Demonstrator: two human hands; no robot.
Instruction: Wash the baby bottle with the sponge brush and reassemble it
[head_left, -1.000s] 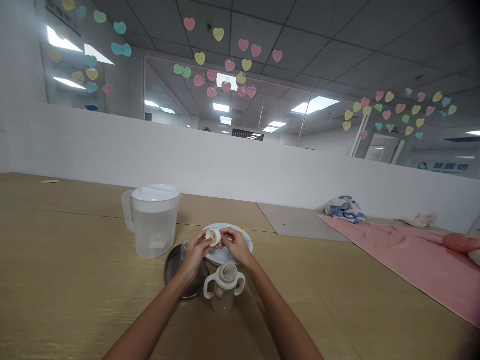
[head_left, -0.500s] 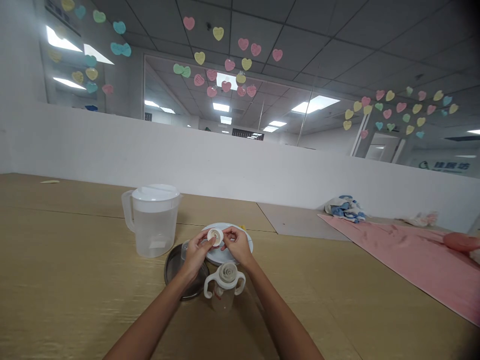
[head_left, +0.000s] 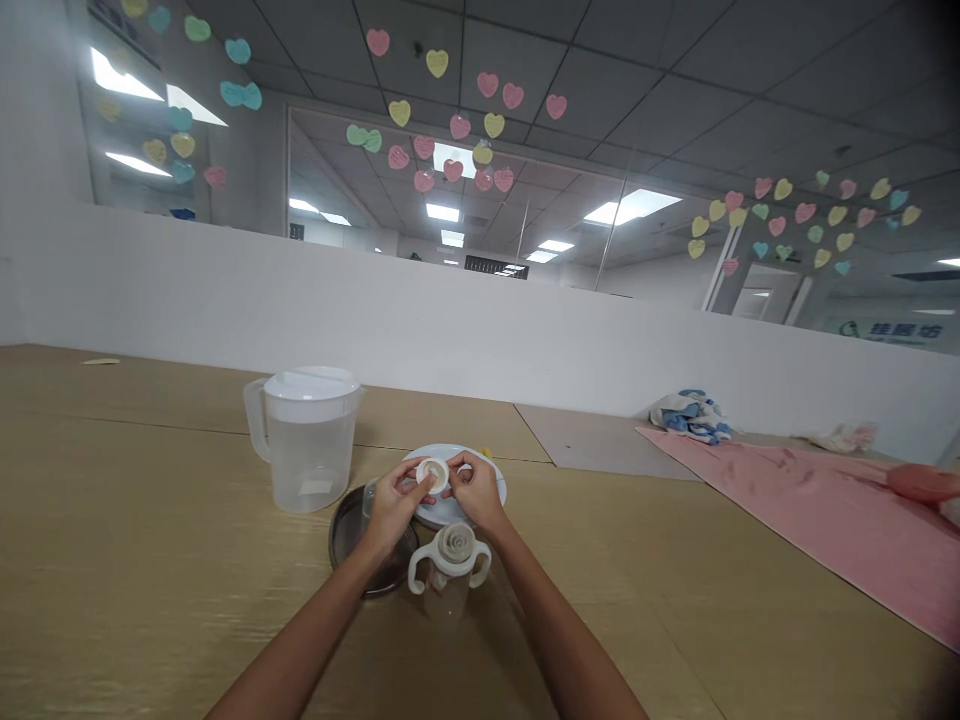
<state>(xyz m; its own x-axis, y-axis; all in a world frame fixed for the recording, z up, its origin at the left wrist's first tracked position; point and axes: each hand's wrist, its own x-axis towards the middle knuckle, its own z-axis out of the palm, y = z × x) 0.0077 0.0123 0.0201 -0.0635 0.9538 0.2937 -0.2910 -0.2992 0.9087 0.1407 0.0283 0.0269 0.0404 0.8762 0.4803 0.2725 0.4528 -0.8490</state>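
My left hand (head_left: 391, 508) is closed on a small white bottle ring (head_left: 444, 473), its thumb pressed over the near side. On the opposite edge, the fingertips of my right hand (head_left: 477, 490) pinch the same ring, whose hollow side faces me. Both hands are above a white plate (head_left: 493, 503). Just in front, a clear baby bottle (head_left: 448, 592) with two white handles stands upright, a translucent spiral-shaped piece at its open top. Left of it lies a round dark metal tray (head_left: 346, 545). A small clear object (head_left: 368, 499), partly hidden by my left hand, sits at the tray's edge.
A translucent lidded pitcher (head_left: 310, 450) stands behind the tray on the left. Something small and yellow (head_left: 487, 453) shows beyond the plate. To the right are a pink cloth (head_left: 810, 510) and a crumpled blue-and-white cloth (head_left: 690, 415). A white wall (head_left: 450, 330) borders the table's back.
The ring has tilted a little between my fingers, so more of its inside shows. Both hands stay almost in place, and the bottle, tray and pitcher have not moved.
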